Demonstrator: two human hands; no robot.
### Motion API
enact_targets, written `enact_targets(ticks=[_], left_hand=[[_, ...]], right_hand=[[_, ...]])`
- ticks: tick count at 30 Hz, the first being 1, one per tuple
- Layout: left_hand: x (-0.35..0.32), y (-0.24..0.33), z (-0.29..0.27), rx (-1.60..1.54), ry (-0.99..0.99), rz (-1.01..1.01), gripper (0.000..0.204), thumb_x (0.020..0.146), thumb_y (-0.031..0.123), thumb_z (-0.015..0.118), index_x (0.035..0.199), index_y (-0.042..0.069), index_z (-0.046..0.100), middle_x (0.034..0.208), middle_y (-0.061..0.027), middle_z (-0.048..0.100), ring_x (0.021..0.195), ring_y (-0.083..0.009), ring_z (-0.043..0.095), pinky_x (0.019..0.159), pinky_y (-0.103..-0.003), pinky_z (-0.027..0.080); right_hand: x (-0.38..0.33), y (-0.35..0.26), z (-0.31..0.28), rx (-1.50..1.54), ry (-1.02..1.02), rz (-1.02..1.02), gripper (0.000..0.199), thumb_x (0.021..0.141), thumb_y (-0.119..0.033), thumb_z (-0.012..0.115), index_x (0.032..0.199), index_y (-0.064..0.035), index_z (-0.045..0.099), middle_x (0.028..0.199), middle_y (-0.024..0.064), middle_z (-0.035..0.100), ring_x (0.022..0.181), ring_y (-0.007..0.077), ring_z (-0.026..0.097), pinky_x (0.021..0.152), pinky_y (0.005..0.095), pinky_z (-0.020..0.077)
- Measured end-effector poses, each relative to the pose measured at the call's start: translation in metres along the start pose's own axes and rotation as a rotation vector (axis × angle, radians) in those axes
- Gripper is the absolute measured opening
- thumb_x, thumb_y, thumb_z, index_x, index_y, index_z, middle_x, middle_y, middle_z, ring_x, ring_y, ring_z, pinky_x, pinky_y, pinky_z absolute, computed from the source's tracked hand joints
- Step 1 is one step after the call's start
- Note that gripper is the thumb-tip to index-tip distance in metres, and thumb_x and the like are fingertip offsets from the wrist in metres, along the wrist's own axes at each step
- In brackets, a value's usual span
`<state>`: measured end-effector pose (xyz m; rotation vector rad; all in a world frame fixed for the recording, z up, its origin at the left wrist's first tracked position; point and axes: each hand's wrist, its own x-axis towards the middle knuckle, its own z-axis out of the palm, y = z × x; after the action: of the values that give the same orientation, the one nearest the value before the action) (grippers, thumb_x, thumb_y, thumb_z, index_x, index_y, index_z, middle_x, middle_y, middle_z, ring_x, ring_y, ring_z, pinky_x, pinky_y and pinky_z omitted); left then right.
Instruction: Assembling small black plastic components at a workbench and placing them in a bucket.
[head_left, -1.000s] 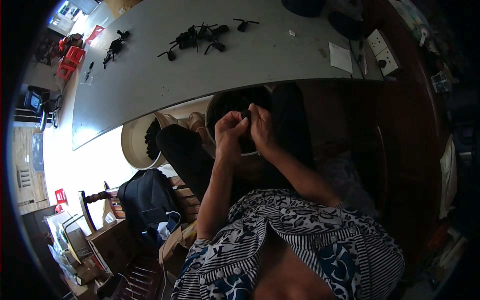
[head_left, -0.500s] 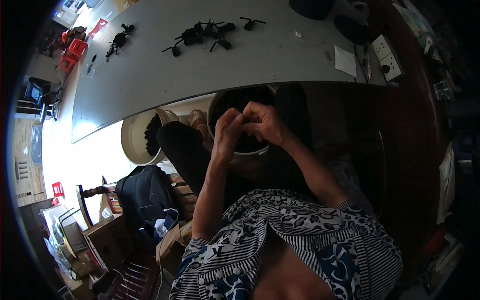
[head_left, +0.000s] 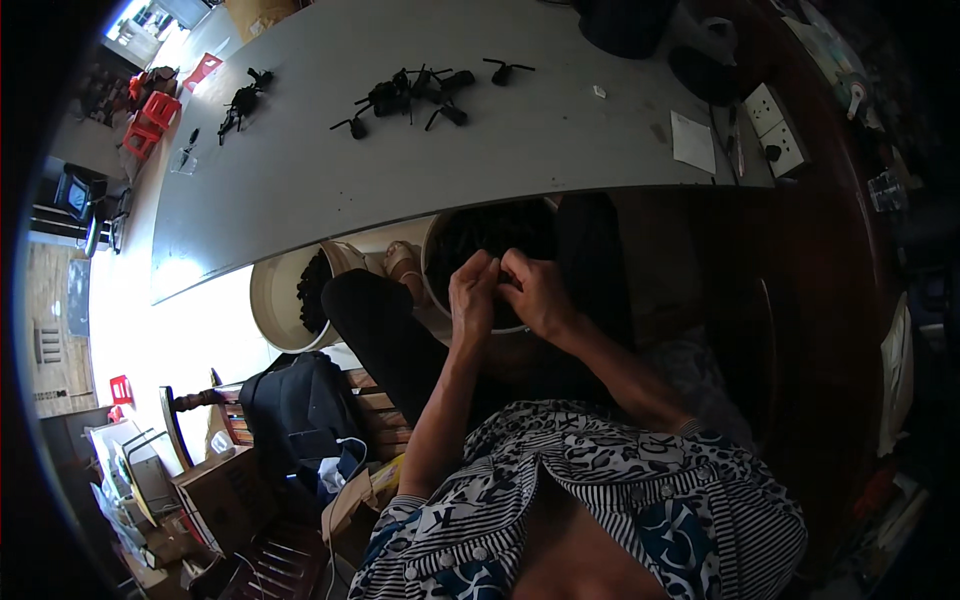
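Left hand (head_left: 473,298) and right hand (head_left: 540,297) meet at the fingertips over the bucket (head_left: 512,330) of black pieces (head_left: 495,226); curled fingers hide the grip, cannot tell whether it holds one. Light, steady pinching above the bucket should catch drops. Versus 1 s ago: dark piece between fingertips no longer visible.

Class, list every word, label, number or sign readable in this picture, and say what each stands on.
Shirt: bold letters in the pattern; not copied here.
Brown box: dark printing, too blurred to read.
White paper: any writing is too small to read.
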<state>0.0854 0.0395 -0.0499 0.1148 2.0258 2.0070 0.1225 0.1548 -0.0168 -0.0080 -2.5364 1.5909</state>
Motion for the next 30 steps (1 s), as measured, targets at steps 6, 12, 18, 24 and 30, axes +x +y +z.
enact_targets(ticks=[6, 12, 18, 24, 30], left_hand=[[0.012, -0.007, 0.001, 0.020, -0.002, -0.085, 0.024, 0.083, 0.013, 0.051, 0.062, 0.005, 0.044, 0.057, 0.0038, 0.038, 0.055, -0.0046, 0.035, 0.047, -0.023, 0.027], [0.032, -0.044, -0.018, -0.192, -0.092, -0.219, 0.031, 0.089, 0.032, 0.049, 0.097, 0.003, 0.049, 0.076, -0.0037, 0.049, 0.064, -0.0122, 0.051, 0.057, -0.026, 0.043], [0.035, -0.024, -0.015, 0.056, -0.053, -0.280, 0.042, 0.088, 0.029, 0.049, 0.117, -0.001, 0.043, 0.084, -0.0112, 0.054, 0.070, -0.0185, 0.058, 0.061, -0.030, 0.049], [0.030, -0.028, -0.026, 0.117, -0.097, -0.232, 0.030, 0.083, 0.017, 0.052, 0.107, -0.001, 0.050, 0.081, -0.0087, 0.055, 0.069, -0.0156, 0.057, 0.058, -0.026, 0.047], [0.021, -0.008, -0.038, 0.126, -0.090, -0.169, 0.022, 0.080, 0.012, 0.052, 0.099, 0.000, 0.055, 0.080, -0.0071, 0.058, 0.068, -0.0133, 0.056, 0.059, -0.025, 0.046]], right_hand=[[0.012, 0.017, 0.000, -0.073, -0.081, 0.065, 0.022, 0.071, -0.005, 0.065, 0.080, 0.0012, 0.046, 0.071, 0.0199, 0.056, 0.070, 0.0363, 0.059, 0.055, 0.0398, 0.0448], [0.047, 0.041, 0.008, -0.257, -0.094, 0.122, 0.025, 0.070, -0.009, 0.069, 0.082, -0.0008, 0.049, 0.066, 0.0150, 0.057, 0.062, 0.0316, 0.059, 0.056, 0.0366, 0.0449], [0.159, -0.014, -0.029, -0.450, 0.234, -0.242, 0.035, 0.070, -0.013, 0.070, 0.098, -0.0001, 0.052, 0.091, 0.0144, 0.058, 0.086, 0.0296, 0.057, 0.071, 0.0363, 0.0457], [0.250, 0.023, -0.007, -0.688, 0.190, -0.263, 0.043, 0.070, -0.023, 0.071, 0.104, -0.0034, 0.053, 0.113, 0.0113, 0.050, 0.109, 0.0293, 0.044, 0.090, 0.0388, 0.0381], [0.229, 0.018, -0.014, -0.913, 0.123, -0.131, 0.038, 0.073, -0.030, 0.066, 0.097, -0.0016, 0.060, 0.113, 0.0125, 0.049, 0.108, 0.0263, 0.043, 0.092, 0.0392, 0.0358]])
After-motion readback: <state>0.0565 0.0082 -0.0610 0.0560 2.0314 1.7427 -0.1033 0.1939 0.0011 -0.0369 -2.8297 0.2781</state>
